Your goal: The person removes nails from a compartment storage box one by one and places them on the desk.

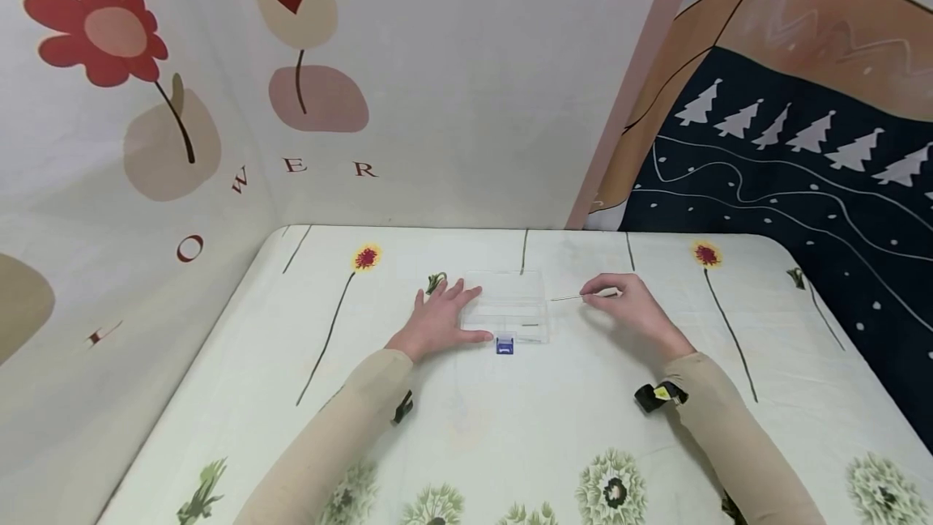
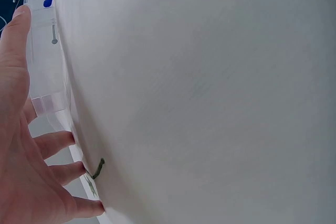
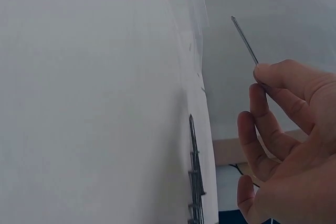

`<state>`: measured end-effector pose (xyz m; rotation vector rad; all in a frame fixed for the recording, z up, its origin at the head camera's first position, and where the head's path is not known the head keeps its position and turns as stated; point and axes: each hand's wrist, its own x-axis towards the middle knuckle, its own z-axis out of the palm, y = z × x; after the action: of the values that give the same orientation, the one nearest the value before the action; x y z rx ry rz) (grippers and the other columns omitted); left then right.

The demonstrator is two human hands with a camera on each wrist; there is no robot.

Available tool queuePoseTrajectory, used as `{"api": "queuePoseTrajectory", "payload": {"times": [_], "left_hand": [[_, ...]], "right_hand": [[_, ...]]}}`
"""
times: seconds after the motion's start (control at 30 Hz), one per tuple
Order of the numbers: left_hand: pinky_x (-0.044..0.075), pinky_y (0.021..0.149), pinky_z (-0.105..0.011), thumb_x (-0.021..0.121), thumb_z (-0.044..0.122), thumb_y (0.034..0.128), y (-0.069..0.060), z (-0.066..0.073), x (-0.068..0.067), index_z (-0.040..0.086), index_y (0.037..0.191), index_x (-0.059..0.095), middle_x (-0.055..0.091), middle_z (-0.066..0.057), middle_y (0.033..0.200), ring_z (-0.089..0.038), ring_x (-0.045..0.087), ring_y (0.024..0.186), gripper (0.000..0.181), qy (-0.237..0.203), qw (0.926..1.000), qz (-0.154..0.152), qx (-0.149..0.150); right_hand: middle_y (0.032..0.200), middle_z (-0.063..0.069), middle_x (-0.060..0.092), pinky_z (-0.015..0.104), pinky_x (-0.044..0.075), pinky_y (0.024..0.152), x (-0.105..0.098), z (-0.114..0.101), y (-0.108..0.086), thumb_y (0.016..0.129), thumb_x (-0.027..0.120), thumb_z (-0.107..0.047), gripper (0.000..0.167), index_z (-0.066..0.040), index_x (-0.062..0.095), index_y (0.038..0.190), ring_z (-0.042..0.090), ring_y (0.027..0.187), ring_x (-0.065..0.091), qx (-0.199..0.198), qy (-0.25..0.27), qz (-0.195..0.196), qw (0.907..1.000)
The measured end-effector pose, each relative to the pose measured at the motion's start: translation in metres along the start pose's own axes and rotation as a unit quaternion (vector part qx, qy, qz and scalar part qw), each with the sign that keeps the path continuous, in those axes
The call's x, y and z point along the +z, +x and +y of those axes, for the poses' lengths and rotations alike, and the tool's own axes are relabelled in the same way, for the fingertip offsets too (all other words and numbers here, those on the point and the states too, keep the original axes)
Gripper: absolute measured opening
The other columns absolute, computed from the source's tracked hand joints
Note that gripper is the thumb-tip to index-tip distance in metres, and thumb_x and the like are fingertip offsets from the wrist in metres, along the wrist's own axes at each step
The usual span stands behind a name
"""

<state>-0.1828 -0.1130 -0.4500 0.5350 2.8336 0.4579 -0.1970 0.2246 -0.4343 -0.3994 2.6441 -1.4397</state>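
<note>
A clear plastic compartment box (image 1: 510, 278) with a blue latch (image 1: 504, 345) on its front side lies on the table. My left hand (image 1: 440, 322) rests at its left end, fingers spread and straight, thumb along the front edge. One nail (image 2: 54, 34) lies in a front compartment. To the right of the box, my right hand (image 1: 630, 306) pinches a nail (image 3: 245, 40) between thumb and forefinger, its pointed tip toward the box and raised above the table. Several more nails (image 3: 195, 166) lie on the table beside that hand, mostly hidden in the head view.
A white flower-printed cloth (image 1: 466, 428) covers the table. Hanging printed fabric (image 1: 466, 87) stands behind it and on the left, with a dark tree-patterned sheet (image 1: 802, 177) on the right. Each wrist wears a small black camera.
</note>
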Motion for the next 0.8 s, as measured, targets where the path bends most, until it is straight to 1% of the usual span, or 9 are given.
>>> {"api": "queuePoseTrajectory", "payload": {"times": [0.03, 0.13, 0.27, 0.37, 0.47, 0.57, 0.7, 0.8], "left_hand": [[0.008, 0.107, -0.068, 0.062, 0.071, 0.0778, 0.0, 0.0, 0.0, 0.024, 0.151, 0.036, 0.025, -0.014, 0.156, -0.04, 0.015, 0.143, 0.091, 0.0, 1.0, 0.0, 0.0], [0.009, 0.106, -0.068, 0.062, 0.071, 0.0778, 0.0, -0.001, 0.0, 0.024, 0.151, 0.036, 0.025, -0.014, 0.156, -0.04, 0.016, 0.142, 0.091, -0.001, 1.0, 0.002, 0.002], [0.008, 0.106, -0.068, 0.062, 0.071, 0.078, 0.0, -0.001, 0.0, 0.023, 0.151, 0.036, 0.025, -0.014, 0.156, -0.041, 0.016, 0.142, 0.09, -0.002, 1.0, 0.004, 0.004], [0.008, 0.106, -0.068, 0.062, 0.071, 0.0781, 0.0, -0.001, 0.0, 0.024, 0.151, 0.036, 0.025, -0.014, 0.156, -0.04, 0.015, 0.143, 0.09, -0.003, 1.0, 0.003, 0.004], [0.007, 0.106, -0.068, 0.062, 0.071, 0.0781, 0.0, -0.001, 0.001, 0.024, 0.151, 0.036, 0.024, -0.013, 0.156, -0.04, 0.015, 0.143, 0.09, -0.004, 1.0, 0.003, 0.004], [0.008, 0.106, -0.069, 0.062, 0.071, 0.0779, 0.0, -0.001, 0.001, 0.024, 0.151, 0.036, 0.025, -0.013, 0.156, -0.041, 0.015, 0.142, 0.09, -0.005, 1.0, 0.006, 0.005], [0.008, 0.106, -0.069, 0.062, 0.071, 0.0779, 0.0, -0.001, 0.0, 0.024, 0.15, 0.037, 0.025, -0.014, 0.156, -0.041, 0.016, 0.142, 0.09, -0.005, 1.0, 0.007, 0.004], [0.007, 0.106, -0.068, 0.062, 0.071, 0.0779, -0.001, 0.0, 0.0, 0.024, 0.151, 0.036, 0.025, -0.013, 0.156, -0.04, 0.015, 0.142, 0.09, -0.004, 1.0, 0.003, 0.001]], "right_hand": [[0.106, 0.011, 0.067, 0.046, 0.039, 0.094, -0.002, 0.001, -0.001, 0.09, 0.067, -0.01, 0.012, -0.005, 0.074, 0.099, 0.025, 0.107, 0.054, 0.004, 0.0, 0.0, 1.0], [0.112, 0.013, 0.065, 0.046, 0.04, 0.089, -0.008, 0.002, -0.005, 0.091, 0.067, -0.011, 0.014, -0.003, 0.073, 0.101, 0.026, 0.103, 0.053, 0.013, 0.001, 0.0, 0.9999], [0.113, 0.015, 0.064, 0.049, 0.039, 0.089, -0.017, 0.005, -0.009, 0.092, 0.067, -0.013, 0.016, -0.002, 0.071, 0.102, 0.027, 0.102, 0.053, 0.012, -0.005, 0.002, 0.9999], [0.11, 0.016, 0.065, 0.051, 0.034, 0.095, -0.023, 0.009, -0.013, 0.092, 0.067, -0.014, 0.017, -0.001, 0.071, 0.102, 0.027, 0.105, 0.052, 0.012, -0.007, 0.005, 0.9999], [0.111, 0.016, 0.064, 0.054, 0.032, 0.098, -0.03, 0.013, -0.018, 0.092, 0.068, -0.015, 0.019, 0.0, 0.071, 0.104, 0.027, 0.108, 0.05, 0.014, -0.007, 0.008, 0.9998], [0.111, 0.017, 0.064, 0.057, 0.029, 0.101, -0.036, 0.018, -0.023, 0.092, 0.068, -0.015, 0.021, 0.001, 0.071, 0.106, 0.023, 0.109, 0.051, 0.015, -0.015, 0.013, 0.9997], [0.11, 0.017, 0.066, 0.054, 0.032, 0.099, -0.044, 0.023, -0.029, 0.092, 0.067, -0.017, 0.022, 0.001, 0.071, 0.105, 0.019, 0.107, 0.052, 0.015, -0.025, 0.027, 0.9992], [0.108, 0.015, 0.066, 0.05, 0.034, 0.096, -0.049, 0.027, -0.034, 0.093, 0.066, -0.018, 0.023, 0.001, 0.071, 0.104, 0.02, 0.107, 0.052, 0.022, -0.033, 0.036, 0.9986]]}}
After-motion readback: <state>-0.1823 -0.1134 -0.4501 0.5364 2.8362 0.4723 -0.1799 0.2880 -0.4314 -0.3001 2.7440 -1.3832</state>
